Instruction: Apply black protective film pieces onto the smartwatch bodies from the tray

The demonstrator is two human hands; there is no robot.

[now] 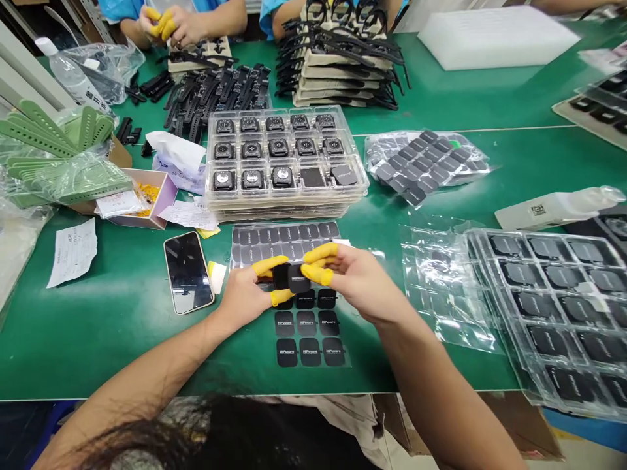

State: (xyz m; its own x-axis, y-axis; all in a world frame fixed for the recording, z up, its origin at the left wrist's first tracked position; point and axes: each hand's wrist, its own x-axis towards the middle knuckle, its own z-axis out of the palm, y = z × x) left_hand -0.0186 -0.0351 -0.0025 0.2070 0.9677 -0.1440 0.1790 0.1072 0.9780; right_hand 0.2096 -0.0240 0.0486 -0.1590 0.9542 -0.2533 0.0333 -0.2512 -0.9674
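Observation:
My left hand (pixel 245 294), in yellow finger cots, is closed on a black square smartwatch body (pixel 280 277) over the table. Thumb and fingers of my right hand (pixel 365 281), also with yellow cots, pinch a dark square screen film (pixel 299 279) against the watch's right side. Whether the film touches the watch face I cannot tell. Just below lies a clear sheet with black HiFuture films (pixel 306 323). A second sheet of films (pixel 287 240) lies behind my hands. Beyond it, a stacked clear tray (pixel 214 199) holds watch bodies in its compartments; one front compartment has none.
A phone (pixel 190 271) lies to the left, near a box of yellow finger cots (pixel 166 199) and green straps (pixel 63 176). At right are trays of HiFuture pieces (pixel 563 274) and a bottle (pixel 558 207). Black straps (pixel 215 98) and co-workers' hands (pixel 169 26) are at the back.

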